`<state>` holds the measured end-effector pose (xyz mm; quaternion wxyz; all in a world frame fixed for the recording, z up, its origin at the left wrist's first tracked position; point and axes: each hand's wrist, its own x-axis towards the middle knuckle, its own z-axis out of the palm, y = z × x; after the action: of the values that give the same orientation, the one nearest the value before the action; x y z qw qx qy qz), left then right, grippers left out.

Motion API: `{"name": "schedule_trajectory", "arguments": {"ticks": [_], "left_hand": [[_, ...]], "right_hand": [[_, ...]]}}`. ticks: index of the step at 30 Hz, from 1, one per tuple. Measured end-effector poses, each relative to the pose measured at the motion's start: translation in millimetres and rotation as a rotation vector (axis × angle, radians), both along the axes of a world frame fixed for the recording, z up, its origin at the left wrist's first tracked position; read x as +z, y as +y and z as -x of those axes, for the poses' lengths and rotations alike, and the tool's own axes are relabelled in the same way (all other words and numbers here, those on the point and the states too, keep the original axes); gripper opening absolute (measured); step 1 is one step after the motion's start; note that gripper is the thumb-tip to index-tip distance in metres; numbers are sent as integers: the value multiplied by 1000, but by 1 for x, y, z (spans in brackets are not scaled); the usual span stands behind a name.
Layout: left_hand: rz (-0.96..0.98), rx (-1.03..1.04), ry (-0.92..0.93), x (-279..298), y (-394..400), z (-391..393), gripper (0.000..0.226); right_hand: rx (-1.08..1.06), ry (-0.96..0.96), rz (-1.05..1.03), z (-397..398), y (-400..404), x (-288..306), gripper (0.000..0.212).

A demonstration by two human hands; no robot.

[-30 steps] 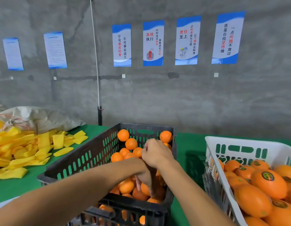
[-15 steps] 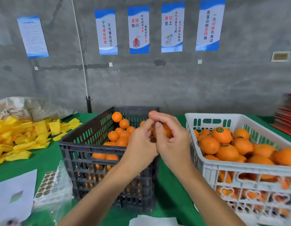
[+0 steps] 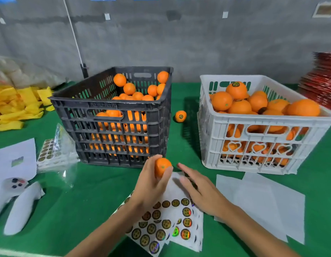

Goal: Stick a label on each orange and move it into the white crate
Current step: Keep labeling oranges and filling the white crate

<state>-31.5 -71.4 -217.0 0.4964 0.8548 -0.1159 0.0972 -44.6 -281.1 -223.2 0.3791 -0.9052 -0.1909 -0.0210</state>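
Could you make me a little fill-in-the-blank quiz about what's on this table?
1. The left hand holds one ____.
2. The right hand reaches over a sheet of round ____.
3. A lone orange sits on the green cloth between the black crate and the ____ crate.

Missing words: orange; stickers; white

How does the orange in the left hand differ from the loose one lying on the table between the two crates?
The held orange is gripped in the left hand above the sticker sheet; the loose orange rests on the green table. The loose one shows a round label; the held one shows none, only its stem dot. Both sit outside the crates.
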Motion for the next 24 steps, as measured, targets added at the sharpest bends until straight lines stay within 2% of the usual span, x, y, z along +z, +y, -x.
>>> {"name": "schedule_trajectory", "arguments": {"ticks": [3, 6, 12, 17, 20, 24], "left_hand": [[55, 2, 28, -15, 4, 2, 54], [68, -4, 30, -21, 4, 2, 53], [150, 22, 63, -22, 5, 1, 54], [202, 18, 91, -20, 5, 0, 52], [204, 16, 98, -19, 5, 0, 49], [219, 21, 102, -18, 5, 1, 49]], "right_hand": [[158, 32, 179, 6, -8, -12, 77], [227, 16, 261, 6, -10, -14, 80], [263, -50, 218, 7, -8, -12, 61], [248, -125, 55, 10, -4, -16, 43], [248, -272, 28, 10, -1, -18, 38], [258, -538, 131, 10, -4, -19, 35]]}}
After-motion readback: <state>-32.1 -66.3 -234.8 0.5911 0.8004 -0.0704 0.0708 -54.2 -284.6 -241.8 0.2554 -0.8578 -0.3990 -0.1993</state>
